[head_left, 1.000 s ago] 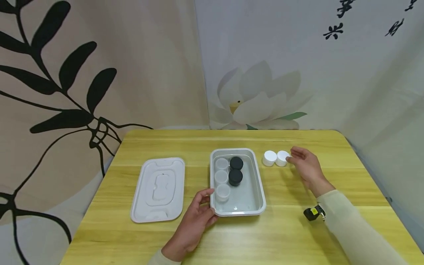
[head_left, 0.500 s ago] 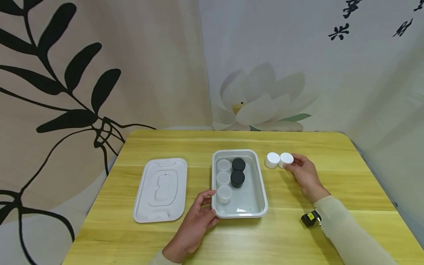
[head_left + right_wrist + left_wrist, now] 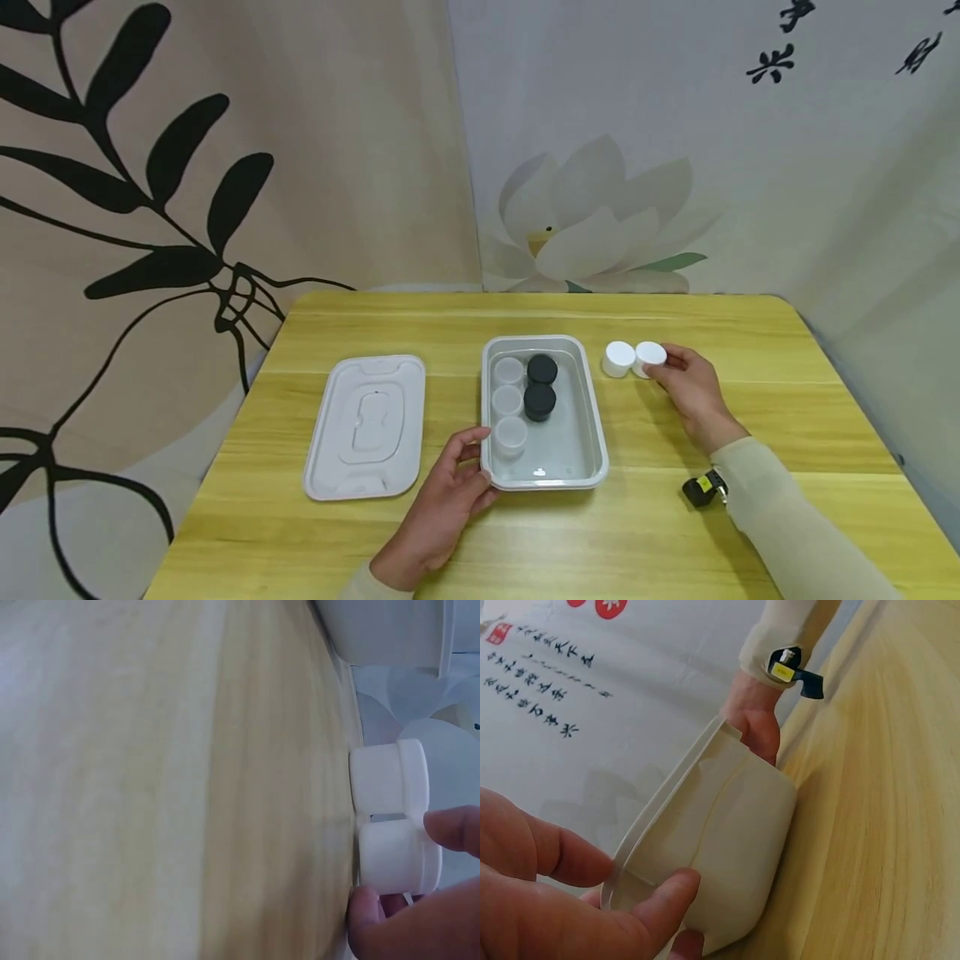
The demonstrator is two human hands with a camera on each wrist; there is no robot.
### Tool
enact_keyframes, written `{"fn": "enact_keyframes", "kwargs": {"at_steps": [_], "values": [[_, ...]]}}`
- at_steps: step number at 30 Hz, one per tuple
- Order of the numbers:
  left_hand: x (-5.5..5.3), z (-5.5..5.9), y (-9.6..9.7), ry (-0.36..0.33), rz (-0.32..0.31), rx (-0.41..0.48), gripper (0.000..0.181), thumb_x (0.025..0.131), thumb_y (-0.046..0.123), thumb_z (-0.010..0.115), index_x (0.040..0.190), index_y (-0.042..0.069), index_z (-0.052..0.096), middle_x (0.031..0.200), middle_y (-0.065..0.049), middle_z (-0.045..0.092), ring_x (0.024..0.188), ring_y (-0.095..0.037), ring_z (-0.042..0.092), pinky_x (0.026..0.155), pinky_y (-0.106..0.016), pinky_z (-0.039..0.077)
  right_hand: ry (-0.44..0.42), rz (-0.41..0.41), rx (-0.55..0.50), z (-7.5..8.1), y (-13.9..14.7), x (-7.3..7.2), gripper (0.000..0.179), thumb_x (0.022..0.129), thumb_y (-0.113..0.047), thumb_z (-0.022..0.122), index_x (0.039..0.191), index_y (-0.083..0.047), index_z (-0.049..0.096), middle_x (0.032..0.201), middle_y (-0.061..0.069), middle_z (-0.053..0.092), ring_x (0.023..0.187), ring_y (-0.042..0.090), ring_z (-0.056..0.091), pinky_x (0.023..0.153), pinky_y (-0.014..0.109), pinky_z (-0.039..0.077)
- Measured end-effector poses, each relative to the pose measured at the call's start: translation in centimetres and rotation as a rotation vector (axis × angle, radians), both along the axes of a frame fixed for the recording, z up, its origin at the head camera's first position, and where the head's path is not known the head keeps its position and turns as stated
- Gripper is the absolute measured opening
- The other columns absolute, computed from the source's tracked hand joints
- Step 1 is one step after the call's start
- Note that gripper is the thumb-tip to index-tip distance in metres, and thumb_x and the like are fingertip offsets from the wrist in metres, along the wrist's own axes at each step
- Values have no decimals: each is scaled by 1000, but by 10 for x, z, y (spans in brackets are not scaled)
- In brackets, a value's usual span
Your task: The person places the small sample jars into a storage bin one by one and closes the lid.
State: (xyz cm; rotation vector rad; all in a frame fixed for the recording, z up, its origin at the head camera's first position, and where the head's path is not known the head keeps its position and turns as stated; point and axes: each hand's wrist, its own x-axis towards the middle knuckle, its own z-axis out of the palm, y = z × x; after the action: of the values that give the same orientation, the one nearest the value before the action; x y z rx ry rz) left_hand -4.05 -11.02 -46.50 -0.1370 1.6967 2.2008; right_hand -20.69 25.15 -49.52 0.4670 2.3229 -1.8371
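Note:
A white plastic box (image 3: 588, 417) stands on the table. In it are a column of three small jars with translucent tops (image 3: 507, 402) and two with black lids (image 3: 540, 402). My left hand (image 3: 447, 498) holds the box at its near left corner, one fingertip at the rim and another against the outer wall (image 3: 735, 847). Right of the box, two small white jars (image 3: 618, 358) stand side by side. My right hand (image 3: 695, 398) pinches the right-hand white jar (image 3: 394, 856), with the thumb and fingers on its sides.
A white lid (image 3: 365, 427) lies flat on the wooden table (image 3: 547, 550), left of the box. Behind the table hangs a cloth (image 3: 360, 167) printed with leaves and a flower. A small black camera (image 3: 701, 489) is on my right wrist.
My right hand has moved in to the right-hand white jar, its fingers closing around it. The left hand stays at the box's corner. The head view has shifted slightly.

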Motion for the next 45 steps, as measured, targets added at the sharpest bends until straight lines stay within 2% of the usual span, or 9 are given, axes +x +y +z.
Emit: {"fn": "enact_keyframes", "kwargs": {"at_steps": [9,17,21,24,30,38,45], "values": [[-3,2,-1,3,2,-6,55,104,-4,47,157,8,36,146,-27,35,121,-25,58,92,-28,57,13,-4,-84,16,3,3,73,100,-18,73,160,1,35,134,1,51,108,4,54,92,17,56],[-4,2,-1,7,0,-3,56,104,-4,47,157,8,36,147,-27,34,123,-26,57,95,-30,57,103,53,-122,37,-2,10,68,101,-19,72,156,3,38,126,-4,52,109,5,56,94,16,56],[-5,1,0,9,-7,-2,56,104,-4,47,158,7,35,146,-27,34,123,-26,57,95,-30,57,135,70,-93,50,-10,18,66,102,-20,72,154,3,40,125,-5,54,109,5,56,91,12,55],[-4,0,0,9,-8,0,55,104,-4,47,157,7,35,146,-27,34,124,-26,57,95,-30,57,154,105,-97,60,-19,25,64,102,-19,71,153,4,41,125,-5,55,110,5,56,91,12,54],[-3,-1,0,7,-2,1,55,104,-4,46,157,8,36,145,-27,34,125,-26,57,95,-29,57,180,180,-179,74,-45,42,59,100,-8,72,150,7,43,122,-5,59,111,7,59,93,15,55],[-1,-2,1,13,-4,0,55,104,-3,48,157,9,37,145,-26,35,124,-26,58,96,-30,57,173,290,-100,78,-76,64,54,96,-4,74,145,3,52,139,16,57,118,13,59,93,17,56],[-1,-1,1,16,-9,0,54,105,-3,47,157,8,36,145,-27,34,124,-25,58,97,-31,57,167,372,-95,74,-89,74,52,93,-4,76,141,2,56,137,19,61,122,21,60,92,20,56]]}}
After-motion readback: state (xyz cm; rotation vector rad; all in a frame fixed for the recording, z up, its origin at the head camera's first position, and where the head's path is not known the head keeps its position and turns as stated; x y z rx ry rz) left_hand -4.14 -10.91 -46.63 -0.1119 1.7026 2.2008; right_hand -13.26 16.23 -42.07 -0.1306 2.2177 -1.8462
